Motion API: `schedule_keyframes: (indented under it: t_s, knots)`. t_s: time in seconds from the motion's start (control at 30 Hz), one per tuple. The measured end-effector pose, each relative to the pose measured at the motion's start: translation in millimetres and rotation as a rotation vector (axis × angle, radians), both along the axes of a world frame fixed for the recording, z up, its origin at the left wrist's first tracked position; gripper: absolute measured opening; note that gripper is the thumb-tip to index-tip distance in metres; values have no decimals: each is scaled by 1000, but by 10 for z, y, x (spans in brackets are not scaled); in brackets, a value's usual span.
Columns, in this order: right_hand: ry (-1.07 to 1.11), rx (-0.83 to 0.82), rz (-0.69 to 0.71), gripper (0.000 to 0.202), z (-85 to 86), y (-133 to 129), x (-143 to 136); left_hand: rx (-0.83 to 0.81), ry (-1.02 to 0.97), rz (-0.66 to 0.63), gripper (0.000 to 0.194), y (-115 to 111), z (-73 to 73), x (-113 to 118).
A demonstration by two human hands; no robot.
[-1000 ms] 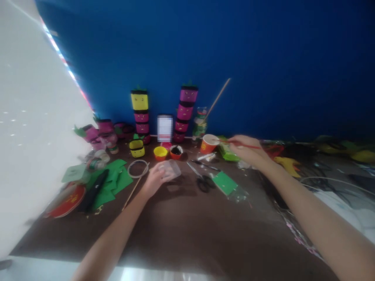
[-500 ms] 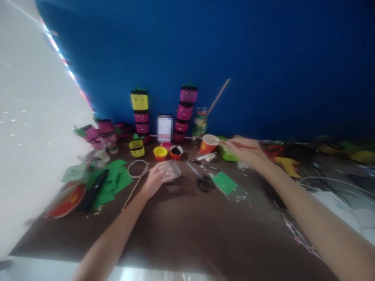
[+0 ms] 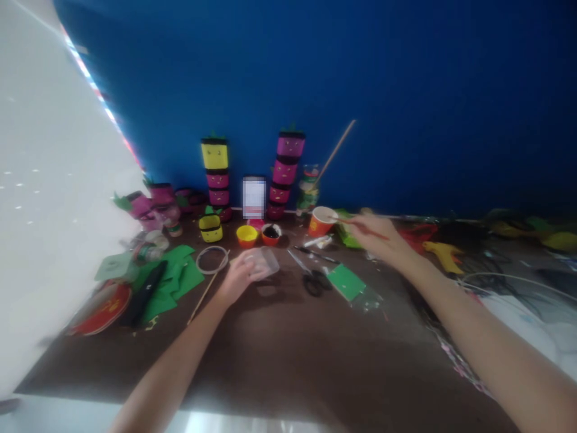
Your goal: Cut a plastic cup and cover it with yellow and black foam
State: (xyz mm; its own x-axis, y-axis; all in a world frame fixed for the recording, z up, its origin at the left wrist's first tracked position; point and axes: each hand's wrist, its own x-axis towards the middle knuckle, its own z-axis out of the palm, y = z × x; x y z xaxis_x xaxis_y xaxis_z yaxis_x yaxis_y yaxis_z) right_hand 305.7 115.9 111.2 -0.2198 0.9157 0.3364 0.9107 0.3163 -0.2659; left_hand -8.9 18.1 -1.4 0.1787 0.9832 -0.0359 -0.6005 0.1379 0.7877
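Observation:
My left hand is closed on a small clear plastic cup, held tilted above the table. My right hand grips a thin red paintbrush, whose tip is at the rim of a red and white paper cup. Whether the tip touches the rim is too blurred to tell. Between the hands and the wall stand a small pot of yellow paint and a small pot of dark paint.
Scissors and a green pad lie in the middle. Green sheets are on the left. Stacked purple cups and a phone stand behind. A yellow glue gun lies right.
My right hand has shifted slightly left and down with the brush. My left hand and the clear cup are nearly unmoved.

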Motion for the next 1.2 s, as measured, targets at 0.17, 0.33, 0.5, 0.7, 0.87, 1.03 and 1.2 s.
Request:
schedule_keyframes:
  t_s: [0.17,0.33,0.5,0.7,0.87,1.03,1.2]
  knots:
    - [-61,-30,25,26,-34,-19,-65,8,-17,1,47,13,-38,-3]
    - [-95,-3,76,25,-40,-72,-98,5,-30,-1,45,24,-61,-9]
    - [-74,51,131,31,-137,-35,-68,10,-34,-5,45,24,-58,-12]
    - [-90,185,160,23,-384,109,27,17,-21,-19,46,22,-62,-15]
    - [-81,259,186,19,-512,160,108,14,-7,-15,48,12,-37,-10]
    - [-46,250,152,21,-603,162,118,6,-7,-9,49,7,-20,-7]
    - [-50,296,140,20,-617,127,59,16,-19,-6,47,10,-39,-9]
